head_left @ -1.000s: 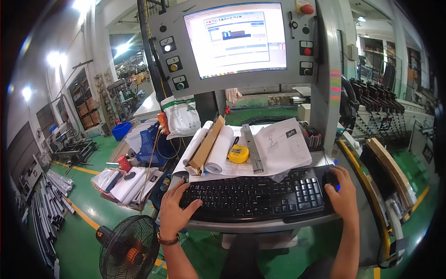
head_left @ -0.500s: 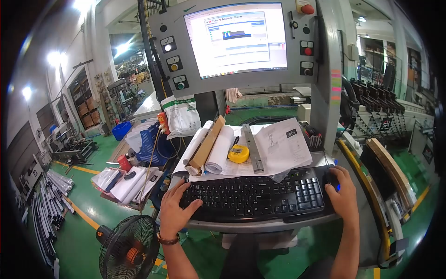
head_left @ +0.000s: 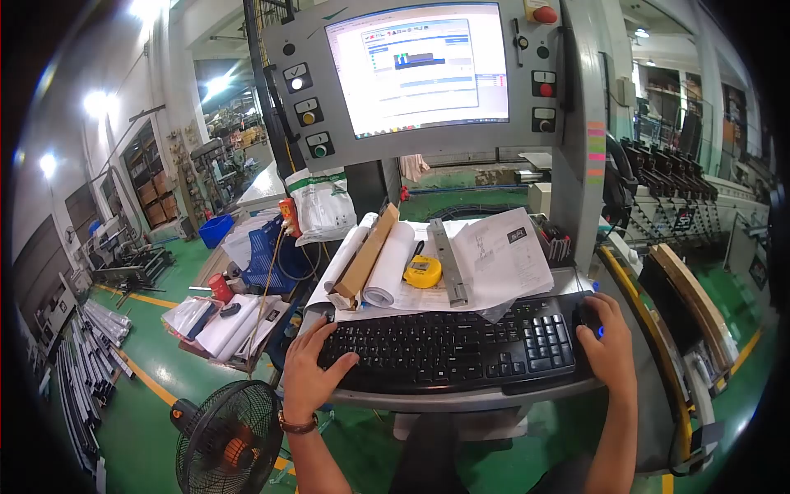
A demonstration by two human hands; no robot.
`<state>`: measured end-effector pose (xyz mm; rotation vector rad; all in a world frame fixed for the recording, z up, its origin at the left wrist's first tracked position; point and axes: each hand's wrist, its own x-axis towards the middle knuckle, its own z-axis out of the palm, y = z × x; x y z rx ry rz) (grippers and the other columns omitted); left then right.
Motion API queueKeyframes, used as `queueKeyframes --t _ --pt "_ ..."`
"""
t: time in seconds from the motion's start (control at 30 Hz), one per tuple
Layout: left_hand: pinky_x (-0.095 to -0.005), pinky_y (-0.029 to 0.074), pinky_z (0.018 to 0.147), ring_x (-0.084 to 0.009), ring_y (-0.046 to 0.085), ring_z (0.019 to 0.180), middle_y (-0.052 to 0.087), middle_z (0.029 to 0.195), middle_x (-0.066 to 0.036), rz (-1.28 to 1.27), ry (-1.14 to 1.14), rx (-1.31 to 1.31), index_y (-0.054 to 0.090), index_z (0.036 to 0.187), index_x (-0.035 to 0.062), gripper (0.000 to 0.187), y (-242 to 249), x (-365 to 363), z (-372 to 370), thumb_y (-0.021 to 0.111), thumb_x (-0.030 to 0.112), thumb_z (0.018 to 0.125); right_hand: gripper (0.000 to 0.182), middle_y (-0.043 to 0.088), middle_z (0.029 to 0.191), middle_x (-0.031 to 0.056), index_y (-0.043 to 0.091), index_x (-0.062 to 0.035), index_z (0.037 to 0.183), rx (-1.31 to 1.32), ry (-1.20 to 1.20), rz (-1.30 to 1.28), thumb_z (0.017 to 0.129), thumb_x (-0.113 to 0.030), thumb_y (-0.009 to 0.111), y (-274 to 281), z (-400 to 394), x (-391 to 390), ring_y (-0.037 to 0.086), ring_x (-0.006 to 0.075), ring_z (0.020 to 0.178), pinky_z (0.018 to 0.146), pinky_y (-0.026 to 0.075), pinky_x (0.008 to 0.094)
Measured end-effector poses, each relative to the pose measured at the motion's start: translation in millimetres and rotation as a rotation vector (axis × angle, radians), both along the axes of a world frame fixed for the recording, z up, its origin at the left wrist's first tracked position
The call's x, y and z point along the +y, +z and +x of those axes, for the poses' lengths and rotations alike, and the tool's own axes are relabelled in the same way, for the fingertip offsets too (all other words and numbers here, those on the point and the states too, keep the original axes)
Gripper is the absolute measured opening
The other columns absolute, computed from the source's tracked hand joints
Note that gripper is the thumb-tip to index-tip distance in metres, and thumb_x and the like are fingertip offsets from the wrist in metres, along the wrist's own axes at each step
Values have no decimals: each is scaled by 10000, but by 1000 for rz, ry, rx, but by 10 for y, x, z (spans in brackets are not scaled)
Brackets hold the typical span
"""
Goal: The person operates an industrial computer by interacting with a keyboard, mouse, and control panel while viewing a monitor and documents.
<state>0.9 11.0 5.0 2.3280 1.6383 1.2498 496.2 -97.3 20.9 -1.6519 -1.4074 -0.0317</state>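
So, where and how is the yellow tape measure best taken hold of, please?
I would grip the yellow tape measure by its near and far edges, coming from above: the metal bar lies close on its right and the paper roll on its left, so finger room there looks small.

- Black keyboard (head_left: 451, 354), full-size, number pad (head_left: 544, 342) at its right end, lies flat across the lower centre of the frame.
- Dark mouse (head_left: 587, 316), mostly hidden, glows blue, right of centre.
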Motion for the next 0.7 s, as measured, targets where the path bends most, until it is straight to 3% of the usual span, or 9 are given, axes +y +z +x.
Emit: queueKeyframes --t 0.03,0.13,0.23,0.63,0.7 --pt "-537 437 1301 -409 647 1498 702 1628 -174 -2 1 -11 761 1490 57 769 -8 5 -3 921 559 929 536 652 1601 223 699 30 1468 5 3 0 966 -151 750 3 0 0 663 471 1444 1207 524 504" --pt "-535 438 1300 -406 646 1500 701 1629 -173 -5 2 -9 760 1492 58 768 -6 5 -4 924 552 928 537 652 1602 223 699 31 1468 0 0 -4 966 -154 749 -2 4 1 665 471 1442 1205 525 503" --pt "-519 468 1281 -430 647 1480 698 1635 -191 3 -4 7 743 1514 45 706 16 -13 8 931 378 920 541 652 1603 221 699 33 1469 8 0 -10 964 -155 748 4 2 0 667 469 1441 1204 526 502" --pt "-523 464 1285 -435 639 1495 695 1639 -193 -4 1 6 745 1510 45 712 19 -13 7 940 383 915 542 656 1599 221 702 28 1472 -3 -8 -3 966 -159 758 -24 17 12 671 467 1437 1200 530 506" --pt "-535 450 1291 -413 646 1497 700 1631 -181 4 3 5 755 1498 55 735 -10 4 -8 936 475 922 541 657 1597 221 703 26 1472 -2 -4 0 966 -156 759 -33 22 13 673 467 1435 1199 531 506"
